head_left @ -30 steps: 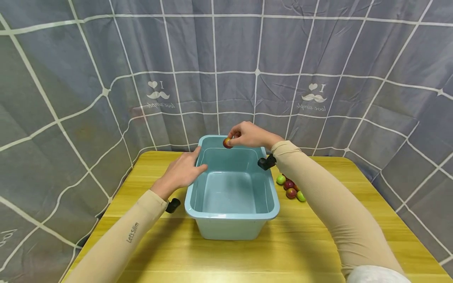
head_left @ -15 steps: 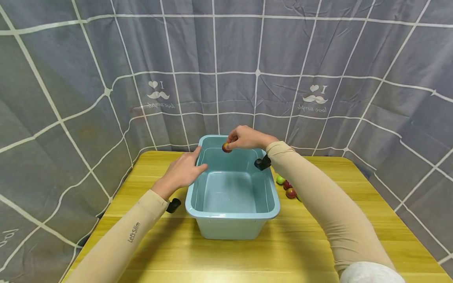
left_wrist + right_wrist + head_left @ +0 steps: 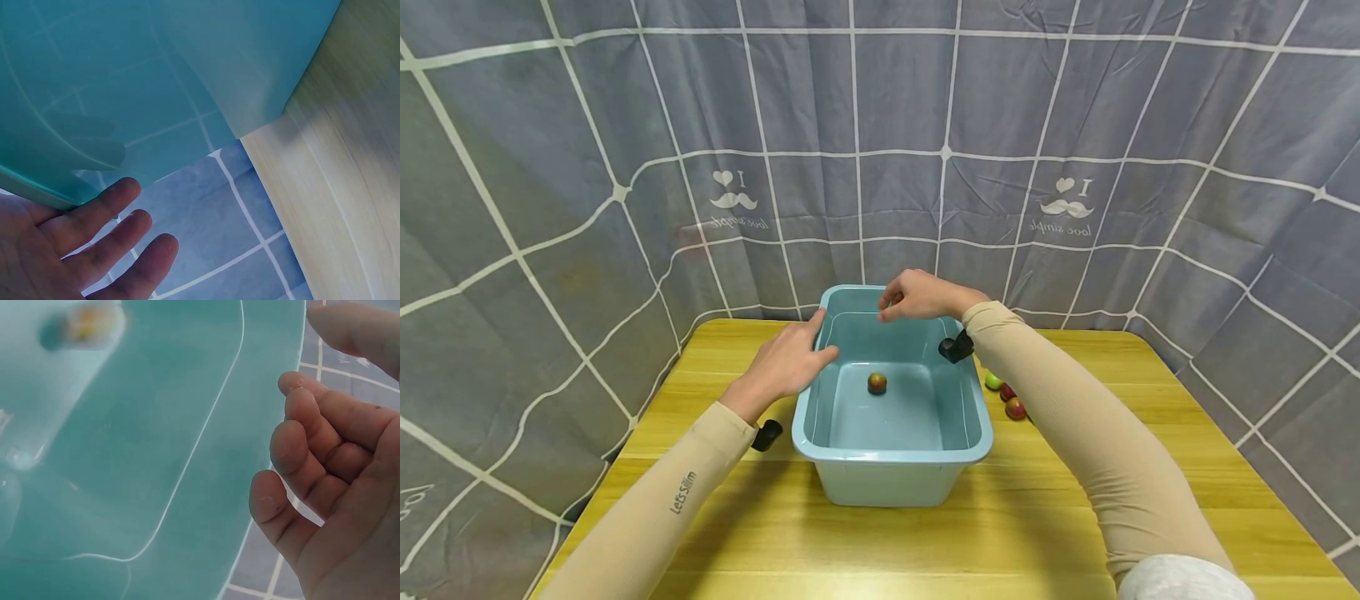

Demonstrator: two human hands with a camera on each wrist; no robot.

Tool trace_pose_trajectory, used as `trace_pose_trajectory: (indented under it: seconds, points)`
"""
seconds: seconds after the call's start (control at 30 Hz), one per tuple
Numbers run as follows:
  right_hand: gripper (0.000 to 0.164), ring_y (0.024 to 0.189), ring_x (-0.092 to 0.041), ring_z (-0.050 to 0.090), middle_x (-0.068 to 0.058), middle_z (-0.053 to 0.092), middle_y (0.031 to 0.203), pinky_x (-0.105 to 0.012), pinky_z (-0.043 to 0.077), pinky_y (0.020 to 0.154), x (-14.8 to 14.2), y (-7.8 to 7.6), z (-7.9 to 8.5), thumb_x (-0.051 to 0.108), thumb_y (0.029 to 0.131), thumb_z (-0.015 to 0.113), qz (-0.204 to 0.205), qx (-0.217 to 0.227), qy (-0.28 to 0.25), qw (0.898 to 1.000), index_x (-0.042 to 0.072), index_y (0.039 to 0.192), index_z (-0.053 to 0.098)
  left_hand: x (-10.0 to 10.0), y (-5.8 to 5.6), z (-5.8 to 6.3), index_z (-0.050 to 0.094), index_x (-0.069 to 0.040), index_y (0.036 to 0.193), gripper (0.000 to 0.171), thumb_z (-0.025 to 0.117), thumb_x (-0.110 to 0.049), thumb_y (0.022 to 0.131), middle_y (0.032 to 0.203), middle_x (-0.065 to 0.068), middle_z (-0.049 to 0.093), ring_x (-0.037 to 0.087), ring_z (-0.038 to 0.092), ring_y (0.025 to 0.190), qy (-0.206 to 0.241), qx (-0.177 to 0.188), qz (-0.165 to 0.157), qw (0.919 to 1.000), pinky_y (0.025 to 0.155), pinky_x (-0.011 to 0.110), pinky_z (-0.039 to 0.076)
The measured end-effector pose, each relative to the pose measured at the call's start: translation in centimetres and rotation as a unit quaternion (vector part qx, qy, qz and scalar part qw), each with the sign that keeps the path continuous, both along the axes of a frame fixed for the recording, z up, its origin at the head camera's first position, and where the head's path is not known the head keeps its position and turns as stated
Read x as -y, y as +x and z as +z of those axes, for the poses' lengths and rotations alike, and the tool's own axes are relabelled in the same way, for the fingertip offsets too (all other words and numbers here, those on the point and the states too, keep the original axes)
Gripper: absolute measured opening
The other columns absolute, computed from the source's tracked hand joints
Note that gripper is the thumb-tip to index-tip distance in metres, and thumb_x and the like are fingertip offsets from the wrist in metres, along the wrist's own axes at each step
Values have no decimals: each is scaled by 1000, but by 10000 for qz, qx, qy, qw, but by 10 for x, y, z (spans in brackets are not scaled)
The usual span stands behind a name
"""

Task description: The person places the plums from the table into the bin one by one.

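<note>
A pale blue plastic basin stands on the wooden table. Its floor bears one small round red-and-yellow fruit, which looks blurred in the right wrist view. Above the far part of the basin hovers my right hand, holding nothing; in the right wrist view its fingers are loosely bent and the thumb stands apart. My left hand rests on the basin's left rim. Its thumb reaches over the inside, while in the left wrist view several fingers extend loosely along the outer wall.
Right of the basin lie several small fruits, among them a green fruit and a red fruit, partly hidden by my right sleeve. A grey curtain with white lines hangs behind and beside the yellow wooden table.
My right hand lowered slightly and let go of the red-and-yellow fruit, which now lies on the basin floor. The left hand has stayed on the rim.
</note>
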State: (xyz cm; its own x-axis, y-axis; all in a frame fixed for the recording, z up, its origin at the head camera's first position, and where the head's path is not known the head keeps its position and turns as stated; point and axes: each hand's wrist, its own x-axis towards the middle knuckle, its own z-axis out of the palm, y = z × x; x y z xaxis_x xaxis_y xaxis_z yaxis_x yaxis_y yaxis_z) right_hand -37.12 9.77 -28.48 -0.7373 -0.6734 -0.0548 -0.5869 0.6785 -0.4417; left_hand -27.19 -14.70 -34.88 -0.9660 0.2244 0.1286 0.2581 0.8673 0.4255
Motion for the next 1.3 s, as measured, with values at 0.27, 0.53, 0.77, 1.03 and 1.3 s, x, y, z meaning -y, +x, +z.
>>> trace_pose_trajectory:
  seconds: [0.27,0.53,0.77,1.03,1.3]
  points:
    - [36,87,-18,57,-5,70,102,-34,48,79,-12,13,4,32,95,67,-71,-138,-239,9996,8,121,73,4,0,-3,18,-7,162,81,46,-46,97,150,21,48,37,53,129,36,-76,-31,10000,95,55,49]
    - [30,82,-19,58,-4,70,98,-34,48,75,-36,29,10,32,98,63,-195,-240,-647,9974,15,121,72,4,2,-4,18,-8,162,81,45,-46,96,146,18,53,30,60,111,121,-122,-49,9998,81,46,53]
    - [29,78,-20,58,-1,70,93,-36,48,72,-64,46,13,31,99,62,-372,-578,-1078,9918,15,121,72,3,1,-4,17,-7,162,81,44,-47,96,149,19,50,33,58,117,74,-78,-76,9999,85,49,53]
    - [31,88,-22,61,-6,71,109,-37,50,80,-102,67,7,32,102,58,-639,-663,-1464,9849,14,123,71,5,1,-2,16,-8,162,81,45,-47,97,152,19,47,34,57,122,2,5,-41,10000,81,47,52]
    - [31,84,-21,60,-5,70,116,-30,51,73,-144,79,-12,31,103,56,-1017,-647,-1664,9787,14,125,69,3,1,-2,16,-8,162,82,45,-48,98,152,19,48,35,56,125,-105,2,-74,9999,83,49,52]
